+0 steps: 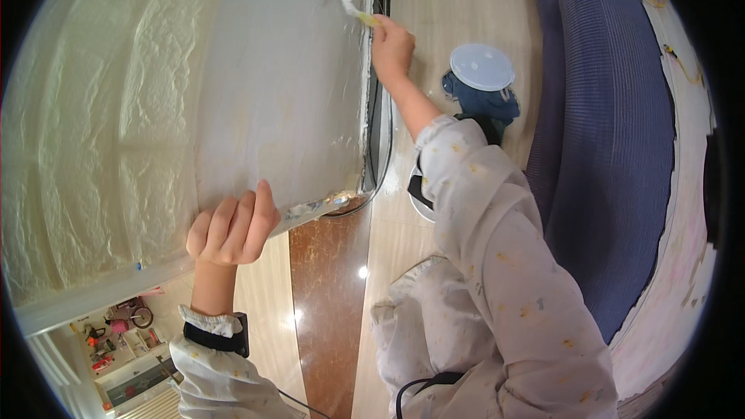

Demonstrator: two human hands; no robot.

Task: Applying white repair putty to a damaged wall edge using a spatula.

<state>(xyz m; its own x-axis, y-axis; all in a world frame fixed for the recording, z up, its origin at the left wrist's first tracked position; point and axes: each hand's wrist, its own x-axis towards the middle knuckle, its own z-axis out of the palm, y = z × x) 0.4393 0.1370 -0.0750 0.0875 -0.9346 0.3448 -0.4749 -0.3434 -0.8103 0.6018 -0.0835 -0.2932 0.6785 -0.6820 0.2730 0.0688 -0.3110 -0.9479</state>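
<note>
In my right hand (394, 48) is a small tool with a yellow handle and a head covered in white paste (353, 9); whether it is a brush or a spatula I cannot tell. Its head meets the smooth white panel (279, 70) near the panel's right edge. My left hand (235, 226) is at the panel's near edge, its fingers curled and the index finger straighter than the others. The fingertips and palm are hidden. Crinkled translucent plastic sheeting (101, 132) covers the left part of the panel.
A container with a translucent round lid (483, 67) sits on the floor to the right, dark blue cloth around it. Farther right runs a blue ribbed sofa (613, 109). A dark cable (390, 120) borders the panel. Toys and a pink bike (132, 314) are at lower left.
</note>
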